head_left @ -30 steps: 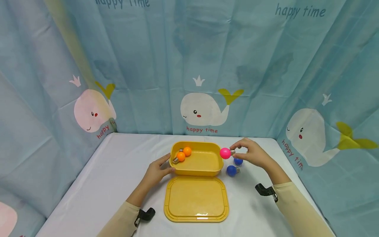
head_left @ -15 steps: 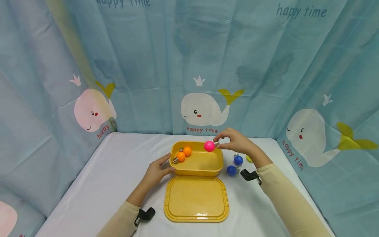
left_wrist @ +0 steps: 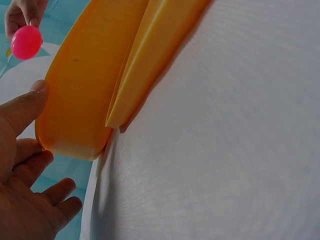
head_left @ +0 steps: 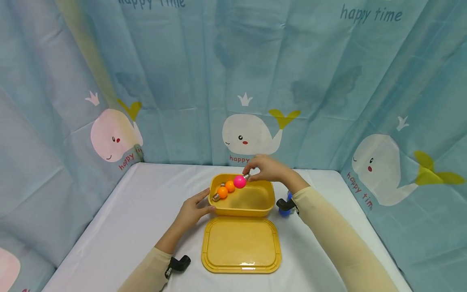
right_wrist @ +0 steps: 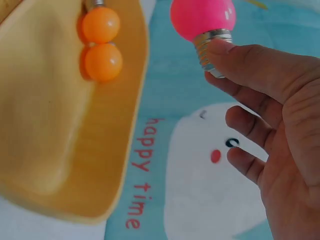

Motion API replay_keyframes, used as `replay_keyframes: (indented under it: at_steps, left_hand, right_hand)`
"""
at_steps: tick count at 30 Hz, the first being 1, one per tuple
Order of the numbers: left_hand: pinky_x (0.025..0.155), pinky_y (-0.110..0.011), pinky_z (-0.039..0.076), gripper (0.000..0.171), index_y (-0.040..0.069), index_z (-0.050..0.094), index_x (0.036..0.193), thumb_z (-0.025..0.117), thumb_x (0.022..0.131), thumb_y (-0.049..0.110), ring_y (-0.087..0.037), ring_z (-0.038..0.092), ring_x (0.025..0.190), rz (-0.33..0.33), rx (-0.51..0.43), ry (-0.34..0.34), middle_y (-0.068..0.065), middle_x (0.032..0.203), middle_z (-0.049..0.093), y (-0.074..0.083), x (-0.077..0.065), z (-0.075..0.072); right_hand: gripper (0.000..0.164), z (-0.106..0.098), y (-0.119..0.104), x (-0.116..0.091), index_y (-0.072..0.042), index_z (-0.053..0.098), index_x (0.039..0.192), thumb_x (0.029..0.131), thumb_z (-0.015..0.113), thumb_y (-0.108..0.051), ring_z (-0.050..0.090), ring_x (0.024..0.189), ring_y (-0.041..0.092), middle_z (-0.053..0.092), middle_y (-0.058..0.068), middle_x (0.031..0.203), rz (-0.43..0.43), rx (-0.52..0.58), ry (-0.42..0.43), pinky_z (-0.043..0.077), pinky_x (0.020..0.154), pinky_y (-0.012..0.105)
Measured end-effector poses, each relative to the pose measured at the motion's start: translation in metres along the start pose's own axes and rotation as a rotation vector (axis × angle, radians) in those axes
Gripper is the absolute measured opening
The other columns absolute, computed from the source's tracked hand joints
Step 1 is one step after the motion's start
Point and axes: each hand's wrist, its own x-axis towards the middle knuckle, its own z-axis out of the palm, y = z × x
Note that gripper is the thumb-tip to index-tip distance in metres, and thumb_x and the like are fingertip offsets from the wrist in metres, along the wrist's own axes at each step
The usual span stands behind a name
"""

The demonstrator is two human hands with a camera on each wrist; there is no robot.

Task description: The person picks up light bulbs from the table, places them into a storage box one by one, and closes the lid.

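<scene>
My right hand (head_left: 266,168) pinches a pink light bulb (head_left: 239,181) by its metal screw base, over the yellow box (head_left: 251,211). In the right wrist view the thumb (right_wrist: 250,62) lies on the base and the other fingers bend loosely. Two orange bulbs (head_left: 222,192) lie at the left end inside the box, also visible in the right wrist view. My left hand (head_left: 191,211) touches the box's left end with thumb and index finger. The left wrist view shows its remaining fingers (left_wrist: 60,192) loosely bent, off the box.
A yellow lid (head_left: 240,245) lies flat in front of the box. Blue bulbs (head_left: 284,212) on the white cloth (head_left: 160,186) right of the box are partly hidden by the right wrist camera. A printed curtain (head_left: 182,129) encloses the table.
My right hand has carried the pink bulb leftward from beside the box to above its left-middle part. The right forearm now covers the yellow thing seen half a second ago. My left hand stays put.
</scene>
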Motion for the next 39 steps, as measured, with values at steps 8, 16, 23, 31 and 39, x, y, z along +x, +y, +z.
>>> replay_keyframes:
  at_steps: [8, 16, 23, 31, 39]
  left_hand:
    - [0.122, -0.055, 0.03, 0.077, 0.023, 0.047, 0.155, 0.082, 0.088, 0.036, -0.029, 0.036, 0.151, -0.005, -0.002, -0.002, 0.007, 0.16, 0.043, 0.0, 0.0, 0.0]
    - [0.122, -0.056, 0.03, 0.076, 0.023, 0.048, 0.155, 0.082, 0.088, 0.035, -0.03, 0.037, 0.151, 0.009, -0.001, 0.004, 0.007, 0.159, 0.044, -0.003, 0.001, -0.001]
    - [0.121, -0.058, 0.032, 0.076, 0.025, 0.047, 0.155, 0.082, 0.088, 0.037, -0.032, 0.037, 0.15, 0.014, 0.005, 0.004, 0.005, 0.16, 0.044, -0.003, 0.001, 0.0]
    - [0.121, -0.057, 0.032, 0.077, 0.023, 0.047, 0.155, 0.082, 0.088, 0.038, -0.03, 0.037, 0.15, 0.026, 0.0, 0.004, 0.005, 0.159, 0.045, -0.002, 0.0, -0.001]
    - [0.121, -0.057, 0.032, 0.076, 0.023, 0.047, 0.155, 0.082, 0.089, 0.035, -0.03, 0.036, 0.151, 0.032, 0.002, 0.004, 0.005, 0.16, 0.044, -0.002, -0.001, -0.001]
  right_hand:
    - [0.018, 0.029, -0.006, 0.025, -0.029, 0.078, 0.11, 0.091, 0.079, -0.029, 0.058, 0.107, 0.018, 0.069, -0.021, 0.103, -0.024, -0.03, -0.1, 0.044, 0.096, 0.036]
    - [0.018, 0.054, -0.012, 0.042, -0.025, 0.078, 0.108, 0.091, 0.08, -0.027, 0.058, 0.111, 0.031, 0.068, -0.013, 0.101, 0.012, -0.001, -0.197, 0.048, 0.086, 0.031]
    - [0.018, 0.067, -0.016, 0.054, -0.029, 0.078, 0.108, 0.09, 0.08, -0.029, 0.056, 0.105, 0.02, 0.066, -0.015, 0.102, 0.027, -0.056, -0.239, 0.046, 0.086, 0.029]
    - [0.016, 0.077, -0.02, 0.065, -0.03, 0.077, 0.105, 0.089, 0.081, -0.029, 0.051, 0.099, 0.013, 0.066, -0.006, 0.107, 0.031, -0.05, -0.281, 0.046, 0.087, 0.031]
    - [0.018, 0.092, -0.021, 0.071, -0.031, 0.078, 0.106, 0.088, 0.083, -0.03, 0.057, 0.098, 0.013, 0.068, -0.02, 0.1, -0.014, -0.104, -0.293, 0.041, 0.097, 0.033]
